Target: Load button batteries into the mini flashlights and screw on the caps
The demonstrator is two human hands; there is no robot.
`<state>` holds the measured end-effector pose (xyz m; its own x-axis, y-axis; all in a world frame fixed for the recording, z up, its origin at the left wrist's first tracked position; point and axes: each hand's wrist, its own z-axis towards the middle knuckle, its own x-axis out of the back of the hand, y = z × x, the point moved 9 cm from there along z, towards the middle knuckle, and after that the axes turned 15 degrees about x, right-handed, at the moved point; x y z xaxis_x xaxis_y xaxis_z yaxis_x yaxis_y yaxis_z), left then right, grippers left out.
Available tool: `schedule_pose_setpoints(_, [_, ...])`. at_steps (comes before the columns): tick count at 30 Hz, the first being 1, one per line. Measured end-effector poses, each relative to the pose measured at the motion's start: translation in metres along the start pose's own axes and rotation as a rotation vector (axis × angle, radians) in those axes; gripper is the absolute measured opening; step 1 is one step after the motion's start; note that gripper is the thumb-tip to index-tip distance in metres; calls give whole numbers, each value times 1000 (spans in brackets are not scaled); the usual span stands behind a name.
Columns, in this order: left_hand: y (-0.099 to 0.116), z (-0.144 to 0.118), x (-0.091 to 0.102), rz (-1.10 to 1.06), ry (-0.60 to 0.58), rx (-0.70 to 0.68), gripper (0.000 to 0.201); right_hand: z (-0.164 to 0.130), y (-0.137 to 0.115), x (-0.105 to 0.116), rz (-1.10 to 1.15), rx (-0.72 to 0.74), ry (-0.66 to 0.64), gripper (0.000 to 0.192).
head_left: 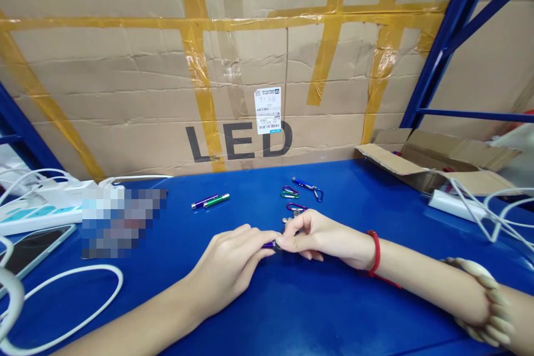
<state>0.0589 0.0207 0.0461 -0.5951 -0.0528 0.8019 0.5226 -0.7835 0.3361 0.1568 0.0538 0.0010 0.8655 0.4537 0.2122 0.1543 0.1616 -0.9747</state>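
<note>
My left hand (233, 258) is closed around a small purple mini flashlight (269, 245), most of it hidden by the fingers. At the tube's right end, my right hand (311, 233) pinches with thumb and forefinger; what lies between those fingertips is too small to make out. Just beyond the right hand are small silver parts (287, 221) and a red carabiner clip (295, 207). A green carabiner clip (289, 195) lies farther back, beside a blue flashlight with a clip attached (304, 183). To the left rest a purple tube (203, 202) and a green tube (217, 200), side by side.
A large cardboard box (146, 94) marked LED stands behind the blue table (334, 300). An open carton (392, 161) sits at right, near a white power strip (454, 204) with cables. Another power strip (62, 214), a phone (37, 250) and a looped white cable (119, 289) occupy the left.
</note>
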Motion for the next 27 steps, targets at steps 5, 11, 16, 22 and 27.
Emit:
schedule_pose_setpoints(5, [-5, 1, 0, -20, 0, 58, 21, 0, -2, 1, -2, 19, 31, 40])
schedule_pose_setpoints(11, [-8, 2, 1, -49, -4, 104, 19, 0, -2, 2, -4, 45, 44, 40])
schedule_pose_setpoints(16, [-7, 3, 1, -96, -25, 125, 17, 1, 1, 3, 18, 41, 53, 38])
schedule_pose_setpoints(22, [-8, 3, 1, -83, -10, 136, 16, 2, 1, 4, 25, 60, 57, 36])
schedule_pose_setpoints(27, [-11, 2, 0, -43, 3, 167, 15, 2, -1, 3, 33, 75, 59, 35])
